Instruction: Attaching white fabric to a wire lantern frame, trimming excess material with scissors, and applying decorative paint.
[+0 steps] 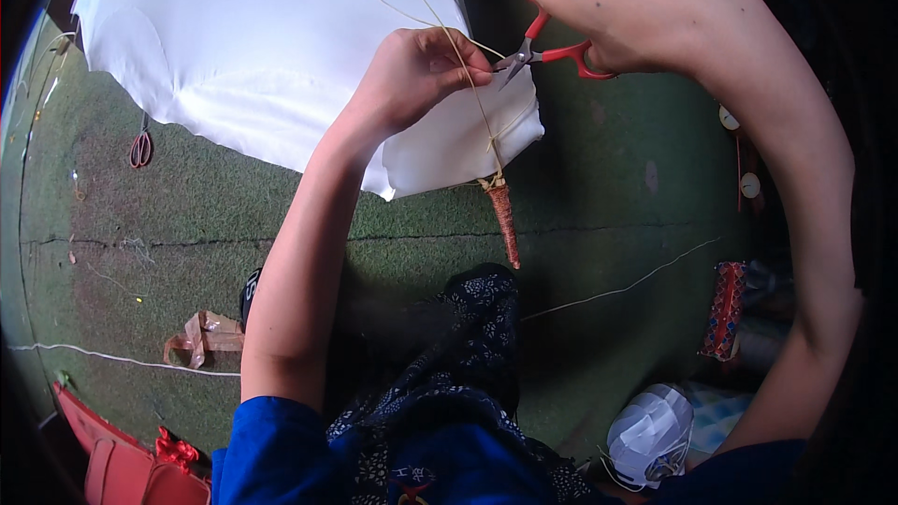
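Note:
My right hand (617,5) works a pair of scissors (559,54) with red handles, its fingers in the loops. The blades are parted, close to the fingertips of my left hand (421,75). My left thumb and fingers are pinched together at the edge of a large white sheet (253,37); what they grip is too small to make out. Thin tan strips (484,117) run across the sheet, one passing over my left fingers. They meet at a tapered handle (503,224) wrapped in copper-coloured cord, which points down toward my legs.
Green carpet (196,252) with a dark seam covers the floor. A second pair of scissors (140,148) lies by the sheet's left edge. Brown tape (208,339) and a white cord (122,360) lie at left. A red chair (131,463), a patterned case (725,309) and a white bundle (652,435) stand lower down.

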The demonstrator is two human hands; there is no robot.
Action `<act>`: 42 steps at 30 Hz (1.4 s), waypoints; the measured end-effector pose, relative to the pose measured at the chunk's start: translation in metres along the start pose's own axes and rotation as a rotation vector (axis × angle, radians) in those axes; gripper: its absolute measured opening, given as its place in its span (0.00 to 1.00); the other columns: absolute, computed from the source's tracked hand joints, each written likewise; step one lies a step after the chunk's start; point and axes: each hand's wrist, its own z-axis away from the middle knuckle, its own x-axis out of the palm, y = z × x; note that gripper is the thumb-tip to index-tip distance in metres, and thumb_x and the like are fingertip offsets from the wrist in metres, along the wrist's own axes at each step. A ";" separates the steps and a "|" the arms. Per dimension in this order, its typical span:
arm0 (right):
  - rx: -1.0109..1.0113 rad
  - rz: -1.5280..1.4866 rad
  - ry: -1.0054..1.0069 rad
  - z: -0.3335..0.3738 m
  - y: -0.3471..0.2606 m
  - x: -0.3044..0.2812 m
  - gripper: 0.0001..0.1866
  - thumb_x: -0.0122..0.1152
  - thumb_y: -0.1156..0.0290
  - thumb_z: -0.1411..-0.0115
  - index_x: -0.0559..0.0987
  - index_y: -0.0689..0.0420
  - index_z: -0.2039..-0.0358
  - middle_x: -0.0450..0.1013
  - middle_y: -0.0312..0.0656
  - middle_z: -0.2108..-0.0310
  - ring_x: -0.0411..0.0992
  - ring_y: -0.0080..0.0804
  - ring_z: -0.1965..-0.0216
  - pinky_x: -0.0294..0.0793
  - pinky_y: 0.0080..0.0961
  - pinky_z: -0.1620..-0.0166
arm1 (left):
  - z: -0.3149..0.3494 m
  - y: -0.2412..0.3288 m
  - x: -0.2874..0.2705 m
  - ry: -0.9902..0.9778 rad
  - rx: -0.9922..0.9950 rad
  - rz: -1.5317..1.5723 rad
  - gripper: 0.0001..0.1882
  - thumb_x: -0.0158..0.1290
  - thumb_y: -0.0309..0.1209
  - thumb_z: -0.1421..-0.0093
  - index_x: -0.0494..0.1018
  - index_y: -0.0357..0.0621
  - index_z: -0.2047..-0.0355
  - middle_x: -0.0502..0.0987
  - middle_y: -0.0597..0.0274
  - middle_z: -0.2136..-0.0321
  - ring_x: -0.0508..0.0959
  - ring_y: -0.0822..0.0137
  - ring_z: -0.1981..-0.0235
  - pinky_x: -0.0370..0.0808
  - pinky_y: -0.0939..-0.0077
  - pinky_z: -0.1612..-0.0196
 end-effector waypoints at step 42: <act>-0.163 0.155 -0.268 -0.079 0.003 0.004 0.08 0.64 0.68 0.57 0.80 0.59 0.78 0.76 0.48 0.76 0.76 0.41 0.70 0.74 0.32 0.65 | 0.013 -0.001 0.011 0.020 0.152 -0.001 0.05 0.53 0.25 0.41 0.70 0.38 0.66 0.75 0.64 0.71 0.76 0.71 0.64 0.72 0.71 0.52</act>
